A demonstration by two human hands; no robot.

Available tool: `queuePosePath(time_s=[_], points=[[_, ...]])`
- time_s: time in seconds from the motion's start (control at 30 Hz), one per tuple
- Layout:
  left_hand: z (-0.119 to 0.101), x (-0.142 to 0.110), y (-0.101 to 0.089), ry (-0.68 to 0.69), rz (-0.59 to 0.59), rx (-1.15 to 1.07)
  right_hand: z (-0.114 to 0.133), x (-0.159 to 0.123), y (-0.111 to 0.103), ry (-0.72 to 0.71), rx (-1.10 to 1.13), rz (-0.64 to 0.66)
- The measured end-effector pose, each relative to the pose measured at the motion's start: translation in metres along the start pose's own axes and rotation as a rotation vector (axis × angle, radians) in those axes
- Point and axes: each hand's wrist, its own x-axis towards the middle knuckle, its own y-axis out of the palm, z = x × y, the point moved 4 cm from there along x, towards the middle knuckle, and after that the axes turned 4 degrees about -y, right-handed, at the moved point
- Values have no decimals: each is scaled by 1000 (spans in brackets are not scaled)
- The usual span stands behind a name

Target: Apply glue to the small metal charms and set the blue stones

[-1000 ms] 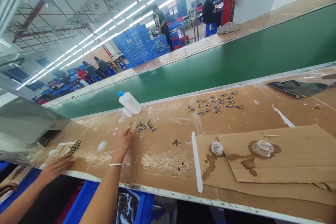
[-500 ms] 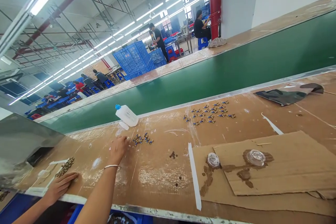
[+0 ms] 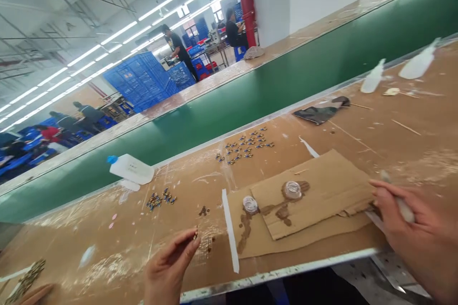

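Observation:
My left hand (image 3: pixel 173 264) is over the near part of the table, thumb and forefinger pinched on a tiny dark piece (image 3: pixel 195 233) whose kind I cannot make out. Around a slim whitish pen-like tool (image 3: pixel 404 208), blurred, my right hand (image 3: pixel 417 228) is closed at the right end of the cardboard. Beyond the left hand lie a few small brown bits (image 3: pixel 204 210) and a heap of small blue-and-gold metal pieces (image 3: pixel 161 199). More such pieces (image 3: pixel 246 144) are spread in loose rows farther back. Two clear round dishes (image 3: pixel 293 190) (image 3: pixel 250 205) rest on stained cardboard (image 3: pixel 322 176).
A white bottle with a blue cap (image 3: pixel 132 169) leans near the green belt (image 3: pixel 214 105). Two squeeze bottles (image 3: pixel 373 76) (image 3: pixel 418 62) and a camouflage cloth (image 3: pixel 322 110) lie at right. Another person's hand (image 3: pixel 37 294) is beside a heap of metal pieces (image 3: pixel 28 279) at left.
The view has swung right, and my right hand with the whitish tool has come into sight. A braceleted hand beside the blue-and-gold heap is gone from there; my left hand now shows nearer.

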Motion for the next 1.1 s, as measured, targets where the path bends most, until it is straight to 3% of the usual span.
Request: queuePosePath(time_s=[0.17, 0.33, 0.57, 0.73, 0.93, 1.1], points=[[-16, -10, 37, 8, 78, -26, 7, 7, -4, -46, 70, -17], [-34, -16, 53, 49, 132, 93, 5, 7, -5, -50, 120, -6], [-42, -19, 73, -46, 143, 57, 6, 11, -7, -69, 199, -25], [-60, -18, 91, 27, 178, 50, 6, 13, -6, -62, 226, -38], [-103, -23, 125, 307, 333, 377, 2, 13, -4, -35, 229, -46], [-118, -22, 152, 354, 379, 516, -1, 12, -2, -6, 225, -43]])
